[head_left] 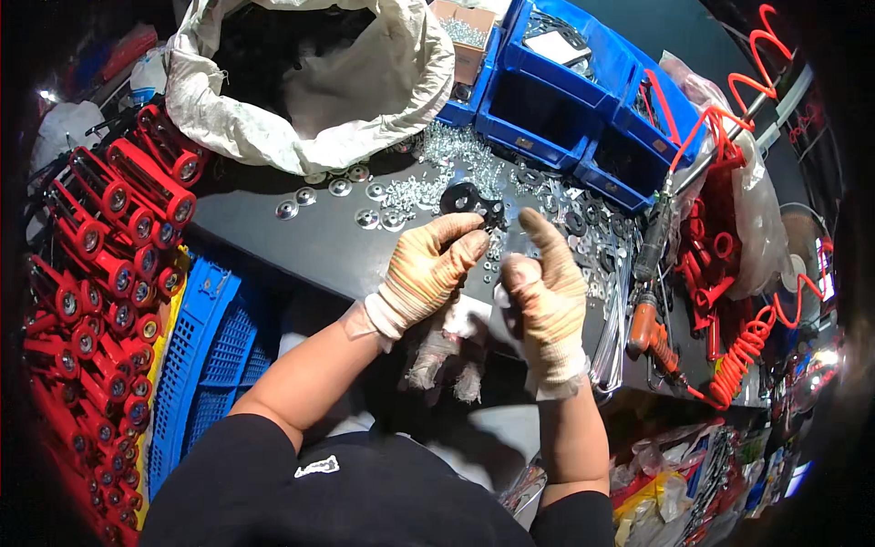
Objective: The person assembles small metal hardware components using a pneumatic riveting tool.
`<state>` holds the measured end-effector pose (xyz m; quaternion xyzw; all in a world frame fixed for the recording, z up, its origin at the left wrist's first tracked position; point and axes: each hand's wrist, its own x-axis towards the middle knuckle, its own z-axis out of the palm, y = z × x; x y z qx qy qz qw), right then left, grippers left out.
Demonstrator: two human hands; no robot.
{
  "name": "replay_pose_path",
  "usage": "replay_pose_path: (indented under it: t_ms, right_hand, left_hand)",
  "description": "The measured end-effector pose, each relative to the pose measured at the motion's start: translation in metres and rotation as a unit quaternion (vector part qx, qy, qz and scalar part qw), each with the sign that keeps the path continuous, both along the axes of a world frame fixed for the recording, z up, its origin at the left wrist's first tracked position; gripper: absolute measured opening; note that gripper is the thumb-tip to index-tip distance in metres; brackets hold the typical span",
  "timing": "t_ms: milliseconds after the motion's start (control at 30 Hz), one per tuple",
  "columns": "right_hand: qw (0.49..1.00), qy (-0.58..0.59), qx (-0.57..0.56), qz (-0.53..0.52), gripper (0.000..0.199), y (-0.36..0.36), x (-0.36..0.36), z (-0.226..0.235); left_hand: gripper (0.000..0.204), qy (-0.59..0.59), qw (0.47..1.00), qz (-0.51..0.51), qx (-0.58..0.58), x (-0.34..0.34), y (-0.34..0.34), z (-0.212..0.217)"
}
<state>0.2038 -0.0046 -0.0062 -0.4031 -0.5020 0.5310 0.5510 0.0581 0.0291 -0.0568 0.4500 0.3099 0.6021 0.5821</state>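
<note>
Both my hands wear pale, stained work gloves. Between thumb and fingers of my left hand point(428, 270) is a black part with a ring-shaped end point(463, 197), held above the near edge of the dark workbench point(273, 232). My right hand point(552, 305) is to the right of it, its index finger stretched up and apart from the thumb. I see nothing gripped between those two; the other fingers are partly hidden. Beyond the hands lie a heap of small shiny metal pieces point(456, 150), several round metal discs point(367, 218) and scattered black rings point(575, 221).
A white woven sack point(301, 155) gapes at the back left, beside blue bins point(533, 128). An orange-black power tool point(645, 324), long metal rods point(612, 333) and a red coiled hose point(736, 369) occupy the right. Red cylindrical parts point(114, 273) are stacked left, beside a blue crate point(196, 319).
</note>
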Motion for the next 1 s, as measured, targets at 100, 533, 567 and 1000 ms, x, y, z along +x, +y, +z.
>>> replay_pose_path:
  t_ms: [100, 533, 567, 1000]
  right_hand:
    - [0.998, -0.052, 0.006, 0.035, 0.061, -0.006, 0.001, 0.007]
    - [0.997, -0.004, -0.061, 0.044, 0.056, 0.003, 0.009, 0.009]
    - [0.997, -0.072, -0.023, 0.006, 0.043, 0.039, 0.058, -0.026]
    - [0.866, -0.417, 0.272, -0.050, 0.047, -0.022, 0.091, 0.001]
  left_hand:
    - [0.030, -0.008, 1.000, -0.001, 0.024, 0.008, -0.004, 0.005]
    - [0.059, 0.353, 0.891, 0.032, 0.284, -0.002, -0.017, 0.004]
    - [0.058, 0.330, 0.919, -0.013, 0.215, -0.004, -0.019, 0.006]
    - [0.061, -0.009, 0.979, -0.179, -0.101, -0.013, 0.017, 0.011]
